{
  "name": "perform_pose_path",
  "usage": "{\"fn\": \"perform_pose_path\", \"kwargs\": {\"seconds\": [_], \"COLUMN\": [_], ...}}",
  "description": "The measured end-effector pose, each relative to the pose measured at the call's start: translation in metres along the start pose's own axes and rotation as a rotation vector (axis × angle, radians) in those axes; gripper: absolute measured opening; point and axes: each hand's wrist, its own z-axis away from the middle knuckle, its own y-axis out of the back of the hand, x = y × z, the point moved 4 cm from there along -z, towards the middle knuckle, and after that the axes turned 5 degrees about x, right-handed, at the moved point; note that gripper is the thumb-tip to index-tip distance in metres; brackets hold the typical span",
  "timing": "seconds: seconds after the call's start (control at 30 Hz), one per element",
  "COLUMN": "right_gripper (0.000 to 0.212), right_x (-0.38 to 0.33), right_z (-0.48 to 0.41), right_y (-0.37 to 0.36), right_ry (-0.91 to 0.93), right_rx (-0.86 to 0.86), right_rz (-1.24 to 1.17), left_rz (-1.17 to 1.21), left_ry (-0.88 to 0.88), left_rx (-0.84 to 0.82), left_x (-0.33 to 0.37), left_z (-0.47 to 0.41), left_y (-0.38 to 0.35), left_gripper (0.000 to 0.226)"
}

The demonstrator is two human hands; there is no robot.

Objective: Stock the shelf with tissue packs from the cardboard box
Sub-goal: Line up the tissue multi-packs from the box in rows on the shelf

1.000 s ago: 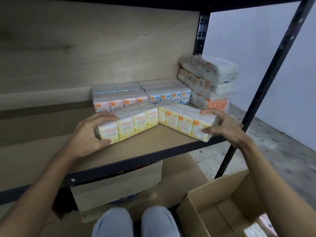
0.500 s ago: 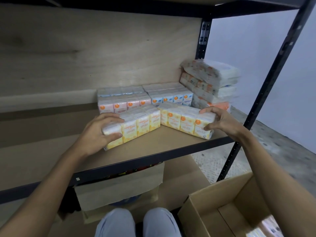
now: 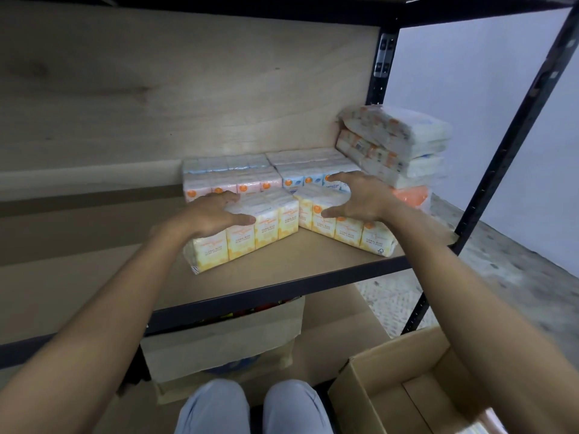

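1. A person reaches both bare arms into a shelf (image 3: 275, 272); two yellow tissue packs lie near its front edge, toward the right end, and meet at an angle in a shallow V.
2. The left hand (image 3: 206, 216) rests palm-down on top of the left yellow pack (image 3: 266, 230); its grip is apart, with fingers laid over the wrapper and the thumb stretched along the front face.
3. The right hand (image 3: 360, 198) is over the right yellow pack (image 3: 372, 238); its grip is spread wide apart, thumb pointing left across the pack's front; whether the palm touches the pack cannot be told.
4. Behind them, toward the back panel, sit a pink pack (image 3: 250, 183) and a blue pack (image 3: 300, 180); a stack of larger packs (image 3: 407, 142) fills the shelf's right rear corner.
5. The cardboard box (image 3: 391, 380) stands open on the floor below the shelf's right end, beside the person's knees (image 3: 216, 408).
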Motion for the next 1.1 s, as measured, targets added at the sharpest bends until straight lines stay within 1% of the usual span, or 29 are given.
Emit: {"fn": "perform_pose_path", "kwargs": {"seconds": [0.07, 0.1, 0.2, 0.27, 0.33, 0.47, 0.6, 0.7, 0.77, 0.87, 0.97, 1.03, 1.1], "right_gripper": [0.096, 0.098, 0.095, 0.094, 0.096, 0.094, 0.096, 0.096, 0.094, 0.094, 0.093, 0.092, 0.092], "right_x": [0.003, 0.006, 0.013, 0.012, 0.013, 0.013, 0.011, 0.010, 0.009, 0.007, 0.007, 0.008, 0.008], "right_z": [-0.006, -0.007, -0.005, -0.006, -0.007, -0.006, -0.007, -0.006, -0.004, -0.003, -0.004, -0.004, -0.005], "right_y": [-0.012, -0.017, -0.024, -0.023, -0.022, -0.019, -0.014, -0.014, -0.014, -0.017, -0.018, -0.018, -0.017], "right_ry": [-0.048, -0.066, -0.085, -0.072, -0.060, -0.026, 0.011, 0.043, 0.068, 0.104, 0.139, 0.158, 0.166], "right_rx": [-0.101, -0.133, -0.123, -0.093, -0.083, -0.052, -0.004, 0.011, 0.018, -0.003, -0.032, -0.043, -0.054], "right_rz": [0.028, 0.039, 0.072, 0.080, 0.076, 0.063, 0.053, 0.040, 0.044, 0.037, 0.026, 0.024, 0.017], "left_rz": [0.034, 0.042, 0.064, 0.080, 0.038, -0.180, -0.385, -0.397, -0.410, -0.438, -0.446, -0.438, -0.374], "left_ry": [0.072, 0.086, 0.070, 0.045, 0.018, -0.019, -0.176, -0.304, -0.336, -0.316, -0.306, -0.284, -0.215], "left_rx": [-0.069, -0.073, -0.014, 0.053, 0.114, 0.278, 0.513, 0.608, 0.615, 0.591, 0.575, 0.532, 0.432], "left_x": [-0.001, -0.002, -0.007, -0.008, -0.008, -0.002, 0.005, -0.006, -0.016, -0.027, -0.023, -0.016, -0.014], "left_z": [-0.003, -0.004, -0.005, -0.003, -0.001, 0.007, 0.017, 0.022, 0.024, 0.027, 0.027, 0.025, 0.016], "left_y": [-0.002, -0.001, 0.001, 0.002, 0.003, 0.012, 0.020, 0.014, 0.007, -0.003, -0.003, 0.003, 0.012], "left_gripper": [0.084, 0.086, 0.087, 0.084, 0.084, 0.082, 0.080, 0.079, 0.079, 0.079, 0.070, 0.064, 0.064]}}
